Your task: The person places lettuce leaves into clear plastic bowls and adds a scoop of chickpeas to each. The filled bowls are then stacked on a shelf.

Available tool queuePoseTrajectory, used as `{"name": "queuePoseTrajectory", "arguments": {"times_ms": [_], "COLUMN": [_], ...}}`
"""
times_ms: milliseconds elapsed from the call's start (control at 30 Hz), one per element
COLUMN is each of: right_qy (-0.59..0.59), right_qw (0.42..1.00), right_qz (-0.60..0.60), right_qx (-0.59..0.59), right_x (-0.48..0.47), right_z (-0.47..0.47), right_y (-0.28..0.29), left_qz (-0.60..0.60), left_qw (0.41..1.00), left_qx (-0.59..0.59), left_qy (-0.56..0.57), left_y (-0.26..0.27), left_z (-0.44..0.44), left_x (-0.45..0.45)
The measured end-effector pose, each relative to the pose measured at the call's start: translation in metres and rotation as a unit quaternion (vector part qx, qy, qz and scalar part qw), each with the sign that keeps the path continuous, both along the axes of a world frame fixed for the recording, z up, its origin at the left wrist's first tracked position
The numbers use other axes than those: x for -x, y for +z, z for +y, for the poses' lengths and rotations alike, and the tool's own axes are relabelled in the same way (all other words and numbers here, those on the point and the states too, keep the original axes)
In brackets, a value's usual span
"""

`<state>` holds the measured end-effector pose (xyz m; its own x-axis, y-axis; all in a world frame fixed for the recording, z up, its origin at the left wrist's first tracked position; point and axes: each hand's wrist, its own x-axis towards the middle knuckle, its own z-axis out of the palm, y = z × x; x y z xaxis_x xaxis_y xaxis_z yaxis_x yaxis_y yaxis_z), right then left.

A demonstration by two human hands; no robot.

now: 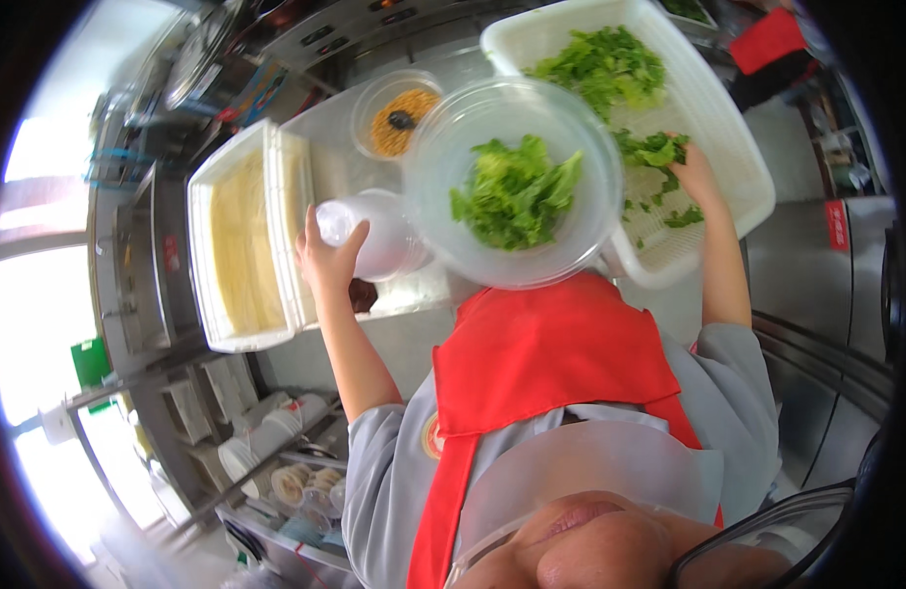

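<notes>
My right hand [694, 177] pinches a bunch of green lettuce leaves [655, 150] inside a white perforated plastic basket [733, 158]. A larger heap of chopped lettuce [607, 62] lies at the basket's far end, with small scraps nearer me. My left hand [328, 254] is at the end of a stack of translucent plastic containers [383, 235], thumb and fingers spread about it; how firmly it grips is unclear. Between my hands, close to my red apron [549, 353], stands a big round clear plastic bowl [438, 177] with lettuce [515, 195] in it.
A clear tub [365, 110] of yellow-brown grains with a dark object sits beyond the stack. Left of it, a white bin [203, 243] holds something flat and yellow. Steel cabinets [803, 272] stand at right. Another person's red garment [768, 40] shows at upper right.
</notes>
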<state>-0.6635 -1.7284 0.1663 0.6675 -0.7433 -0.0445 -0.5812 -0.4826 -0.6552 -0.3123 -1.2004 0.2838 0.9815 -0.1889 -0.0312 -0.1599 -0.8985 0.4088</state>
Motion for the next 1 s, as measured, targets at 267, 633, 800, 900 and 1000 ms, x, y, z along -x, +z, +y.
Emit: {"name": "queuePoseTrajectory", "arguments": {"times_ms": [267, 633, 800, 900, 1000], "right_qy": [0.087, 0.073, -0.064, -0.027, 0.078], "right_qw": [0.973, 0.992, 0.98, 0.944, 0.89], "right_qz": [0.074, 0.005, -0.182, -0.321, -0.45], "right_qx": [0.203, 0.098, -0.041, -0.074, -0.012], "right_x": [-0.015, -0.025, -0.033, -0.03, -0.033], "right_z": [0.04, 0.04, 0.043, 0.054, 0.076], "right_y": [0.004, 0.008, 0.081, 0.167, 0.254], "left_qz": [-0.056, -0.03, 0.074, -0.013, -0.125], "left_qw": [0.993, 0.777, 0.845, 0.882, 0.891], "left_qx": [0.108, 0.6, 0.467, 0.372, 0.287], "left_qy": [-0.01, -0.189, -0.251, -0.288, -0.329], "left_y": [0.077, 0.178, 0.166, 0.178, 0.194], "left_z": [0.016, -0.012, -0.075, -0.102, -0.124], "left_x": [0.015, 0.075, 0.088, 0.089, 0.1]}}
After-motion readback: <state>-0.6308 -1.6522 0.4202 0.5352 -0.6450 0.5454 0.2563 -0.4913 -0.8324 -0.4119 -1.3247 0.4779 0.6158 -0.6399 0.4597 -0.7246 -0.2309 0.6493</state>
